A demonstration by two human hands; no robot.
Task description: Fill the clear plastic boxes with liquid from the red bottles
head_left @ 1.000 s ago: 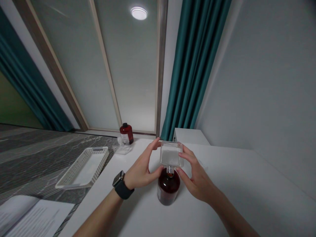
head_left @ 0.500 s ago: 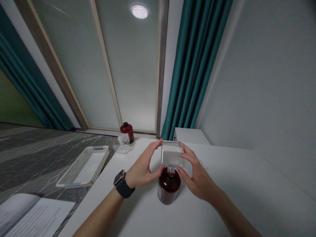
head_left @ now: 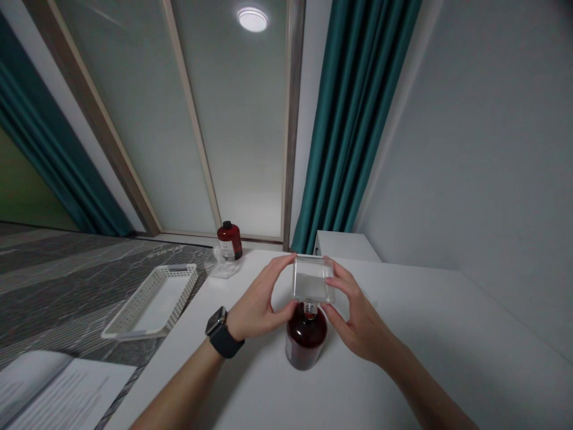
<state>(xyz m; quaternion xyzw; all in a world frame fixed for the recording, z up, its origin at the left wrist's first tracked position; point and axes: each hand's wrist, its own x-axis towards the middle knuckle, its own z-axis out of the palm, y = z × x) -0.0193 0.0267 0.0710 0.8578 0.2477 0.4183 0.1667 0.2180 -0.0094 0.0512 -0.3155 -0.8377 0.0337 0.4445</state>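
Observation:
Between my two hands is a clear, square glass bottle point(head_left: 312, 279), turned upside down with its neck pointing downward. My left hand point(head_left: 264, 298) grips its left side, thumb low and fingers at the upper corner. On the right side, my right hand point(head_left: 353, 313) holds it with fingers and thumb. A dark red-brown round bottle point(head_left: 306, 340) stands upright on the white table point(head_left: 250, 388) directly below. The clear neck lines up with the brown bottle's mouth; whether it goes inside is hard to make out.
A second red-brown bottle point(head_left: 230, 242) with a black cap and label stands at the table's far left corner, beside crumpled clear plastic point(head_left: 222, 267). Farther left are a white perforated basket point(head_left: 129, 316) and an open booklet point(head_left: 85, 394). A white cabinet point(head_left: 347, 246) stands behind the table.

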